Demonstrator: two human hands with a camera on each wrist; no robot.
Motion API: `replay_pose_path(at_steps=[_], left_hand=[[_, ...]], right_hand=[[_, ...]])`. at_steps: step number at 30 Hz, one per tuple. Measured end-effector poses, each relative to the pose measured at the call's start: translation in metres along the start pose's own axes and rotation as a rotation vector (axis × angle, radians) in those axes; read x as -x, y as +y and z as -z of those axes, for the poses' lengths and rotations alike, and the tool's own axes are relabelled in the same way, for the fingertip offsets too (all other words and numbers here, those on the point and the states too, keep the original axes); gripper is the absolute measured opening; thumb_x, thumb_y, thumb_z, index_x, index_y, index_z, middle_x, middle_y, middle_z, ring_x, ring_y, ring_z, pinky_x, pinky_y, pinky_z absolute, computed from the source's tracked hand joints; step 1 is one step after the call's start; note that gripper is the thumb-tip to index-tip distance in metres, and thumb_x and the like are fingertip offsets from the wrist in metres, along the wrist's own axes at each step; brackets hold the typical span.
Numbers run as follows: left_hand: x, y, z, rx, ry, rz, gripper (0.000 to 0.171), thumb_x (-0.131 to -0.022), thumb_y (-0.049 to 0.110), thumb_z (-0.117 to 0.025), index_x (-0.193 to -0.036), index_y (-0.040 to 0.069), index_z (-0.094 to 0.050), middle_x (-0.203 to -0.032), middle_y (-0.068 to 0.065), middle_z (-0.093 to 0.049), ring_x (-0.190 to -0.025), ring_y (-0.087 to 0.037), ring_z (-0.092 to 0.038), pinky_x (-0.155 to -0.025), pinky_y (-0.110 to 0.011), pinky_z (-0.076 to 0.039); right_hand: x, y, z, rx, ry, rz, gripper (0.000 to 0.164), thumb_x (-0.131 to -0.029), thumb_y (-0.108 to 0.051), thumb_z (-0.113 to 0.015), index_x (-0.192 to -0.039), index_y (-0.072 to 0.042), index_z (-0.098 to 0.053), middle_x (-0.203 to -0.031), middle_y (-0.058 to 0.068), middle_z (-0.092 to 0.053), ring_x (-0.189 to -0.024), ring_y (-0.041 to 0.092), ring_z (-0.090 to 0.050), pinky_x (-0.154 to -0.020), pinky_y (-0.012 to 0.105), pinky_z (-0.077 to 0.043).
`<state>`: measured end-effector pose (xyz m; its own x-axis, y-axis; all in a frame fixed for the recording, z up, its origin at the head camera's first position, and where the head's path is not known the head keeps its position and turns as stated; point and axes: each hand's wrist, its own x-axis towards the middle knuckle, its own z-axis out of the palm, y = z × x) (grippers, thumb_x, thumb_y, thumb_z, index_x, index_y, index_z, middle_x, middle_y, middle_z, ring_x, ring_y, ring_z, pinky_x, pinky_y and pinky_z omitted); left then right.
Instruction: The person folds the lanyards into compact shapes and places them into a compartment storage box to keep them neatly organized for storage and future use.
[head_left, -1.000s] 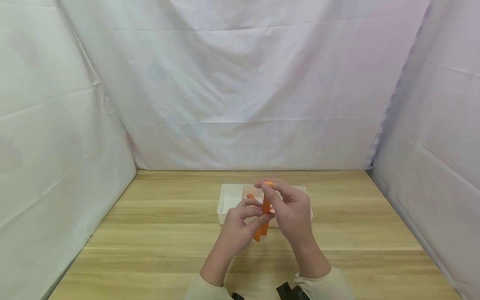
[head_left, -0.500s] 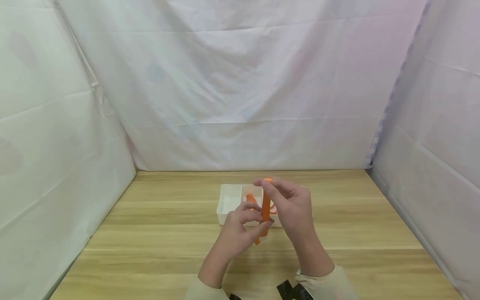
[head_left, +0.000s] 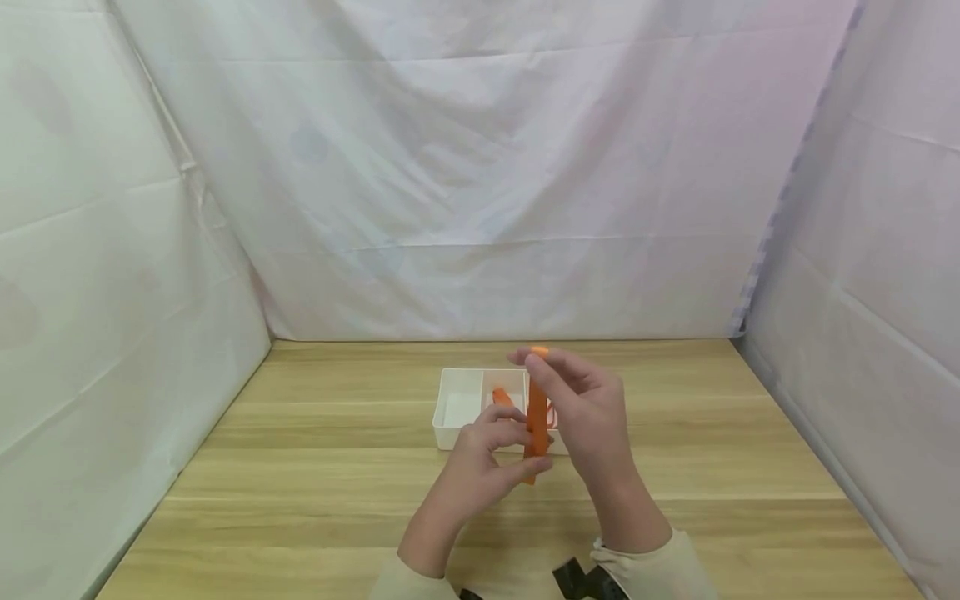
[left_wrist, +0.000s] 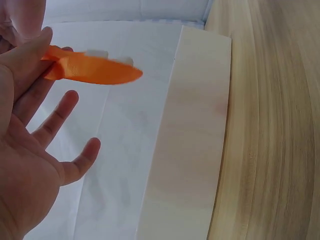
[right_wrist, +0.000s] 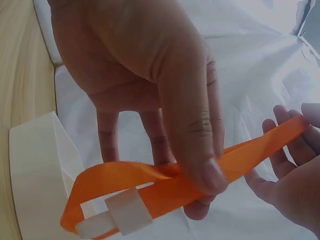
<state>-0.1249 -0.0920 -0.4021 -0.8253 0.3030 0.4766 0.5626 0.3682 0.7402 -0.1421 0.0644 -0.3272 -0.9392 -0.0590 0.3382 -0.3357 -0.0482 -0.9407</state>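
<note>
An orange ribbon strap point(head_left: 537, 417) runs upright between my two hands in the head view, in front of the white box point(head_left: 446, 438). My right hand point(head_left: 596, 421) pinches its upper part between thumb and fingers. Lower down, my left hand point(head_left: 480, 458) pinches it with thumb and fingers. In the right wrist view the strap point(right_wrist: 260, 154) is folded into a loop, and a white plastic piece point(right_wrist: 129, 211) sits on it near the looped end. The left wrist view shows the left hand point(left_wrist: 35, 150) with its other fingers spread and the strap's end point(left_wrist: 97, 69) sticking out.
The box has compartments; an orange piece point(head_left: 502, 397) lies in the middle one, and more orange shows in the right one behind my hands. It stands on a wooden table point(head_left: 337, 467), with white cloth point(head_left: 480, 167) hanging at the back and both sides.
The length of strap between my hands has grown. My right hand has risen slightly and my left thumb has shifted lower and right. The white piece below the left hand has gone from the head view.
</note>
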Motion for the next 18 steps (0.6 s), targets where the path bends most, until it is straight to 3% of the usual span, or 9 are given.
replay_pose_path(at_steps=[4, 7, 13, 18], left_hand=[[-0.0002, -0.0011, 0.0005, -0.024, 0.023, -0.018, 0.008, -0.090, 0.013, -0.086, -0.097, 0.011, -0.084, -0.096, 0.001, -0.079, -0.110, -0.016, -0.065, -0.091, -0.029, -0.060], [0.0001, -0.0015, 0.0007, -0.014, 0.037, -0.011, 0.004, -0.092, 0.011, -0.083, -0.096, 0.009, -0.084, -0.101, 0.000, -0.078, -0.108, -0.015, -0.066, -0.090, -0.029, -0.060], [0.0026, -0.0026, -0.0008, 0.027, 0.020, 0.014, 0.005, -0.093, 0.009, -0.080, -0.097, 0.011, -0.083, -0.106, 0.001, -0.077, -0.111, -0.014, -0.066, -0.094, -0.033, -0.060], [0.0019, -0.0026, -0.0034, 0.043, 0.015, 0.017, 0.008, -0.096, 0.013, -0.079, -0.102, 0.015, -0.081, -0.105, 0.005, -0.078, -0.112, -0.013, -0.065, -0.096, -0.033, -0.058]], right_hand=[[-0.0007, 0.0005, 0.0005, -0.027, -0.023, 0.021, 0.019, -0.102, -0.020, -0.073, -0.114, -0.009, -0.082, -0.109, -0.005, -0.083, -0.113, 0.018, -0.072, -0.089, 0.026, -0.057], [-0.0009, 0.0012, 0.0009, -0.034, -0.047, 0.036, 0.020, -0.102, -0.017, -0.073, -0.116, -0.005, -0.080, -0.114, -0.002, -0.083, -0.119, 0.018, -0.072, -0.104, 0.030, -0.055], [0.0004, 0.0019, 0.0009, -0.033, -0.067, 0.044, 0.017, -0.102, -0.015, -0.073, -0.115, -0.007, -0.081, -0.121, 0.008, -0.081, -0.123, 0.017, -0.072, -0.105, 0.031, -0.055], [0.0011, 0.0008, 0.0003, -0.022, -0.080, 0.043, 0.017, -0.102, -0.016, -0.073, -0.114, -0.009, -0.082, -0.117, 0.001, -0.082, -0.122, 0.017, -0.072, -0.103, 0.031, -0.056]])
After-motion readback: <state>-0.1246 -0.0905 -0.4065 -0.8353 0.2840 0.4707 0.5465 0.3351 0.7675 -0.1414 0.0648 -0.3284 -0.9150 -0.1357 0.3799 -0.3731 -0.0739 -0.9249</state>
